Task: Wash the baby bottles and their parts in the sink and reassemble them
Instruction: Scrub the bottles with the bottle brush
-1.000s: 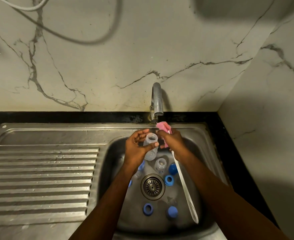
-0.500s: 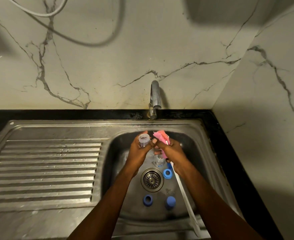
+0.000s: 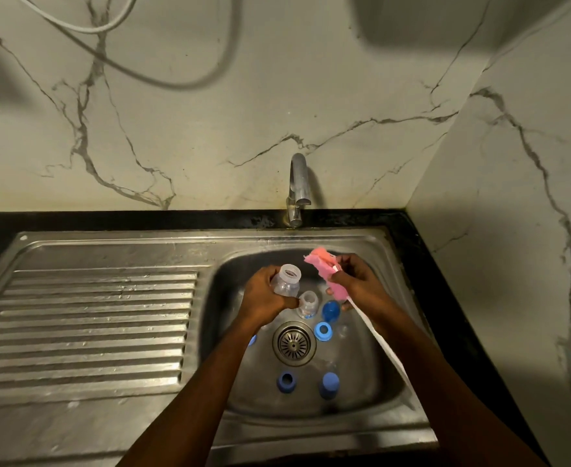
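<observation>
My left hand [image 3: 267, 298] grips a clear baby bottle [image 3: 286, 279] over the sink basin [image 3: 371, 396], its open neck tilted up and to the right. My right hand [image 3: 358, 281] holds a bottle brush with a pink sponge head [image 3: 324, 267]; its white handle [image 3: 388, 352] runs down along my right forearm. The sponge head is beside the bottle's mouth, apart from it. A second clear bottle [image 3: 308, 303] stands in the basin just below my hands. Several blue rings and caps lie around the drain [image 3: 294, 343], among them a ring [image 3: 323, 331], a cap [image 3: 331, 311] and a collar [image 3: 286, 382].
A steel tap [image 3: 298, 187] rises behind the basin; no water stream shows. A ribbed steel drainboard [image 3: 85, 325] stretches to the left. Marble walls close in behind and on the right. A white cable [image 3: 85, 26] hangs on the back wall.
The hands have drawn apart: the pink sponge head, which was close against the bottle's mouth, now sits to its right. The bottle has tilted more upright in my left hand.
</observation>
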